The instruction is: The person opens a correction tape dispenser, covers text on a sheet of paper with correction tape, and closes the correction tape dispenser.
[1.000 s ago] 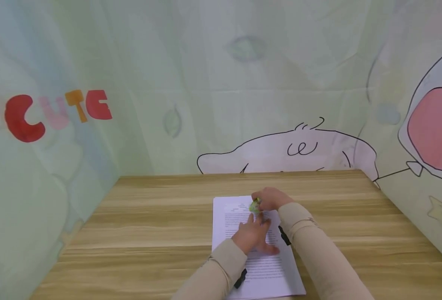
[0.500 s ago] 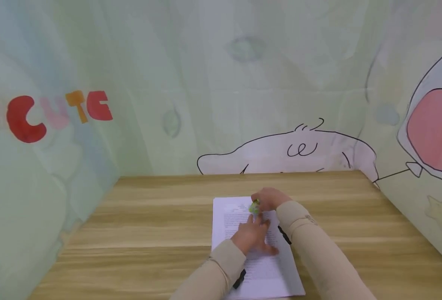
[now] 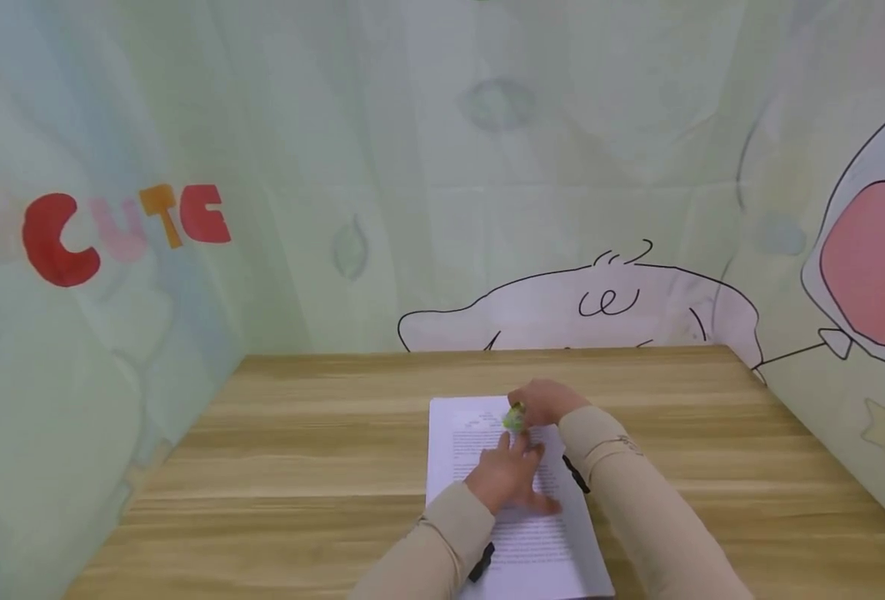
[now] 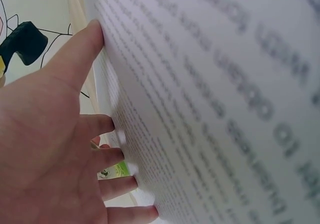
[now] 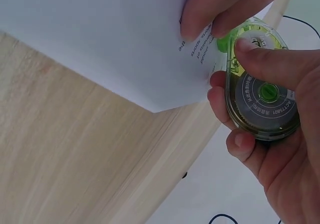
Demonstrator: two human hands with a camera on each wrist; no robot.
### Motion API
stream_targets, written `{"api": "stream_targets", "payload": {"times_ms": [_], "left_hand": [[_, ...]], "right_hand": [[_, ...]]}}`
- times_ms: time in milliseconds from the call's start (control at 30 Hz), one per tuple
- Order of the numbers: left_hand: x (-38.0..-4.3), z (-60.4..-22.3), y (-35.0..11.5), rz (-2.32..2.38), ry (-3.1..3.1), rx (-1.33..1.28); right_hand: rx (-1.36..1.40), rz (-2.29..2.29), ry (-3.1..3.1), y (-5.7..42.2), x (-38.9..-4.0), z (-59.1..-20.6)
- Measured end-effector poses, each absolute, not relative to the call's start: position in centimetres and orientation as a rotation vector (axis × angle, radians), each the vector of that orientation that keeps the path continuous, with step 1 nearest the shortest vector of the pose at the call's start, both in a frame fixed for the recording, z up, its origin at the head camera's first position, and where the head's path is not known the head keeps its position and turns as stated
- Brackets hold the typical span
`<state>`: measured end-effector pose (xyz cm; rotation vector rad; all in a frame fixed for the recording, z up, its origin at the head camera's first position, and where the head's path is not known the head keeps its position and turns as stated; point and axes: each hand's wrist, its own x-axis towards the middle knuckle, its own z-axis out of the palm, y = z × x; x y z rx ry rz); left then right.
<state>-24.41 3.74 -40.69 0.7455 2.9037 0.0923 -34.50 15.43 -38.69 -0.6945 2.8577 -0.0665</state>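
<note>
A printed sheet of paper [image 3: 592, 571], seemingly on top of a stack, lies on the wooden table in the head view. My left hand [image 3: 510, 477] rests on its text with fingers spread; in the left wrist view the fingertips [image 4: 130, 182] press the page. Near the top of the sheet, my right hand [image 3: 549, 402] grips a green, see-through correction tape [image 3: 515, 417]. The right wrist view shows the thumb on the face of the correction tape [image 5: 262, 96] and fingers curled behind it. Its green tip end is close to the printed lines, partly behind left-hand fingers [image 5: 200, 14].
The wood-grain table [image 3: 300, 467] extends on both sides of the paper. Behind it hangs a pale green cloth backdrop [image 3: 300, 275] with cartoon drawings and the letters CUTE [image 3: 58, 242]. Dark wrist straps [image 3: 482, 562] show below the beige sleeves [image 3: 637, 500].
The head view has shifted slightly. Both hands stay at nearly the same places on the sheet, the right still holding the correction tape near the top.
</note>
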Motion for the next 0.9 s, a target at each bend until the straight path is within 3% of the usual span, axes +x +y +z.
{"api": "stream_targets", "payload": {"times_ms": [900], "left_hand": [[-24.51, -40.92, 3.78, 0.084, 2.913, 0.727]], "right_hand": [[-0.607, -0.042, 2.851, 16.25, -34.46, -38.55]]}}
